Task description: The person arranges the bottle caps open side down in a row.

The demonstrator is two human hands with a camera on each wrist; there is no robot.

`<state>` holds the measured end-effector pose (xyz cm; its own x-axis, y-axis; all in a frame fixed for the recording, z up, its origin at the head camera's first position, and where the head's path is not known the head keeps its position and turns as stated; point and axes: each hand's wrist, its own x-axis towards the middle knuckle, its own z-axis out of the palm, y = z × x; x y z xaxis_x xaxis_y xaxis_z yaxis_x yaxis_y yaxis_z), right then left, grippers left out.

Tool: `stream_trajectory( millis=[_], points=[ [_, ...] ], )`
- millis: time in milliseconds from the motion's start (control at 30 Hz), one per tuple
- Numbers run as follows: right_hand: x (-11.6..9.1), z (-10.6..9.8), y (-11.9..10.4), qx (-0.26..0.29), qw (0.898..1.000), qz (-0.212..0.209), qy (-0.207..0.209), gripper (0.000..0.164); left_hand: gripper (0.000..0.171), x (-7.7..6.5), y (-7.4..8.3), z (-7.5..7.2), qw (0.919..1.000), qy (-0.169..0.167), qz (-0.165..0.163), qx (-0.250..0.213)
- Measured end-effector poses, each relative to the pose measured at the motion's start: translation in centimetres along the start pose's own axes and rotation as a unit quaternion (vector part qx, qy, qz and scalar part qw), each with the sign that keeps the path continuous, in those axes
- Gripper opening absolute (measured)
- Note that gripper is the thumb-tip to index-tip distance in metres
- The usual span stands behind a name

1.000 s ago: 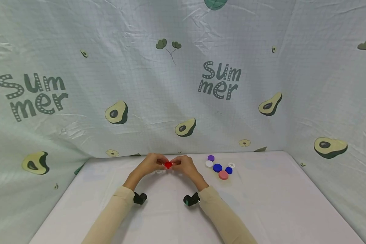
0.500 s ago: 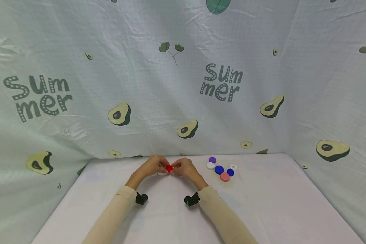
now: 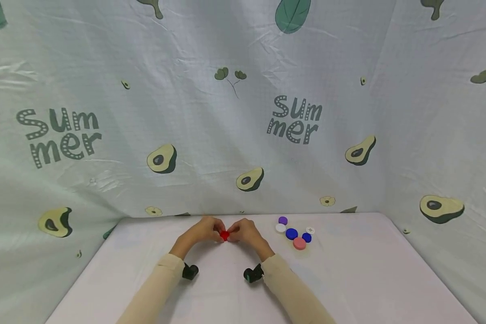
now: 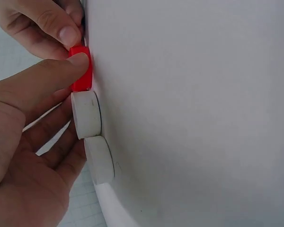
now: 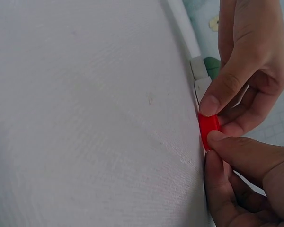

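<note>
Both hands meet at a small red plastic cap (image 3: pixel 224 236) near the back of the white table. My left hand (image 3: pixel 207 228) pinches it from the left, its thumb lying across the face in the left wrist view. From the other side my right hand (image 3: pixel 245 231) pinches its edge between thumb and fingers. Down at the tabletop, the red cap (image 4: pixel 83 84) lines up with two white caps, a nearer one (image 4: pixel 87 115) right beside it and another (image 4: pixel 100 161) past that. In the head view the left hand hides those white caps.
Right of the hands lies a loose group of caps: purple (image 3: pixel 282 220), white (image 3: pixel 280 228), large blue (image 3: pixel 291 234), small blue (image 3: pixel 306 237), pink (image 3: pixel 299 243) and a white one with a cross (image 3: pixel 310 230). A printed curtain (image 3: pixel 202 189) hangs behind the table's back edge.
Both hands have lowered the red cap to the tabletop, slightly toward me. White pieces seen beside the left hand are now covered by it. The head view has tilted up a little.
</note>
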<state>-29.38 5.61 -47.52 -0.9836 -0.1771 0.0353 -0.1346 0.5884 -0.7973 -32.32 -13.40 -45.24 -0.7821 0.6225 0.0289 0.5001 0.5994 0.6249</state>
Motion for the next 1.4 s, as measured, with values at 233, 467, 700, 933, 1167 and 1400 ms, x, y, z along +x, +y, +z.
stream_trajectory(
  millis=[233, 467, 700, 933, 1167, 1400],
  points=[
    [-0.3, 0.0, -0.3, -0.004, 1.0, 0.011, -0.004, 0.01, 0.022, 0.0, 0.7, 0.3, 0.9996, -0.002, -0.024, 0.017],
    [-1.9, -2.3, -1.2, -0.042, 0.998, -0.036, -0.006, 0.023, 0.038, -0.4, 1.8, 1.0, 0.9945, 0.031, -0.048, 0.088],
    [-5.1, -7.3, -0.9, -0.076, 0.994, -0.076, 0.004, 0.027, 0.05, -1.8, 4.2, 1.4, 0.9894, 0.103, -0.044, 0.092],
    [-9.2, -11.9, 2.3, -0.1, 0.992, -0.068, 0.025, 0.028, 0.036, -2.3, 7.4, 3.5, 0.9924, 0.116, 0.026, 0.032],
    [-12.5, -15.9, 5.4, -0.105, 0.993, -0.042, 0.042, 0.028, 0.031, -0.7, 11.2, 6.7, 0.9981, 0.053, 0.032, -0.009],
    [-13.5, -17.2, 7.5, -0.122, 0.99, -0.012, 0.062, 0.031, 0.03, 1.9, 13.9, 9.8, 0.9967, 0.042, 0.019, -0.066]
  ],
)
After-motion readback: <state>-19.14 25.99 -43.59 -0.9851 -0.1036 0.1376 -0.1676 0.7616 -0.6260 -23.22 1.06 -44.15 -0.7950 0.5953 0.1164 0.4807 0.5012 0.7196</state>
